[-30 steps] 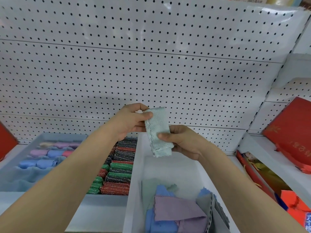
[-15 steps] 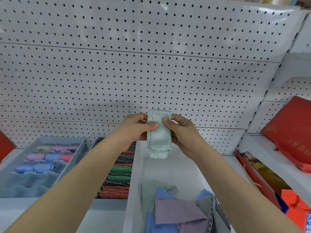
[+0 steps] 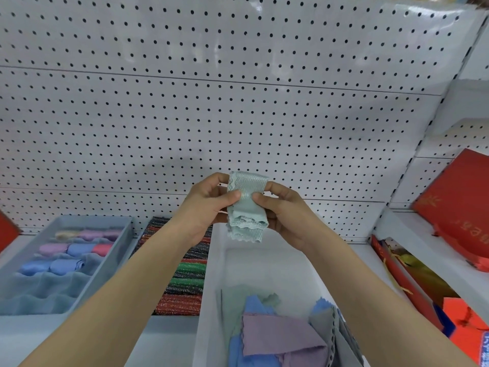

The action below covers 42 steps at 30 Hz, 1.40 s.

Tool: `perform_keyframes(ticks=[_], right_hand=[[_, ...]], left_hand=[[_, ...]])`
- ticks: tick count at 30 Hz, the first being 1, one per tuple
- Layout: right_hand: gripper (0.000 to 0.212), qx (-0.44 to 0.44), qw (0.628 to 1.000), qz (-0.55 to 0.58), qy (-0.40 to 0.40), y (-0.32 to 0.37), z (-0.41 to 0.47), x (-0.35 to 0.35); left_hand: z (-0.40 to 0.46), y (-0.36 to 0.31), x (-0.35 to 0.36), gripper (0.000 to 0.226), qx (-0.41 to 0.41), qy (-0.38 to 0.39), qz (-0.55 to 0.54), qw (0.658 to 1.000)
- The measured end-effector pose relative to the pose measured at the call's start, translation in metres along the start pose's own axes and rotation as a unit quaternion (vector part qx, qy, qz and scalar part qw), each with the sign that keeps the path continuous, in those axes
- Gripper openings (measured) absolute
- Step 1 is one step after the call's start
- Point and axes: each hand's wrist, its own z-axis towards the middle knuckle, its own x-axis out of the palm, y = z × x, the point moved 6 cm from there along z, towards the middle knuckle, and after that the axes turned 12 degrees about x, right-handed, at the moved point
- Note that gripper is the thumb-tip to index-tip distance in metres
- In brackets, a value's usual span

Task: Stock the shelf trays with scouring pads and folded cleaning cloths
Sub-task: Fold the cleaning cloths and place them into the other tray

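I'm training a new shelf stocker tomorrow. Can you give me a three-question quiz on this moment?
1. True or false: only the right hand holds the pale green folded cloth.
2. Which tray lies straight below the held cloth? A) the grey tray of rolled cloths B) the white tray with loose cloths C) the row of glittery scouring pads
3. What colour is the loose cloth lying on top in the white tray?

Key: 1. False, the left hand shares the grip. 2. B. 3. Purple.
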Motion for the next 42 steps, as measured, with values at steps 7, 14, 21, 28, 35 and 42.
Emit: perform_keyframes(ticks=[7, 14, 21, 28, 35, 42], right_hand=[[0.027, 0.037, 0.993, 0.108, 0.029, -0.005, 0.004, 0.001], [0.029, -0.022, 1.0, 0.02, 0.011, 0.0, -0.001, 0.005], [0.034, -0.032, 0.999, -0.04, -0.004, -0.003, 0.0, 0.007], [0.022, 0.026, 0.997, -0.014, 0.066, -0.015, 0.013, 0.037], [0.025, 0.065, 0.972, 0.141, 0.179, -0.023, 0.036, 0.092], [0.023, 0.035, 0.995, 0.023, 0.091, -0.034, 0.062, 0.163]], left_hand=[[-0.001, 0.002, -0.002, 0.018, 0.029, -0.011, -0.032, 0.999], [-0.004, 0.005, -0.004, 0.036, 0.014, -0.014, -0.025, 1.0], [-0.01, 0.011, -0.009, 0.027, 0.008, -0.035, 0.068, 0.997], [-0.018, 0.007, -0.029, 0.016, 0.037, -0.055, 0.033, 0.997], [-0.023, -0.002, -0.082, 0.019, 0.03, -0.086, -0.076, 0.993], [-0.028, -0.012, -0.173, 0.018, 0.076, -0.058, 0.109, 0.989]])
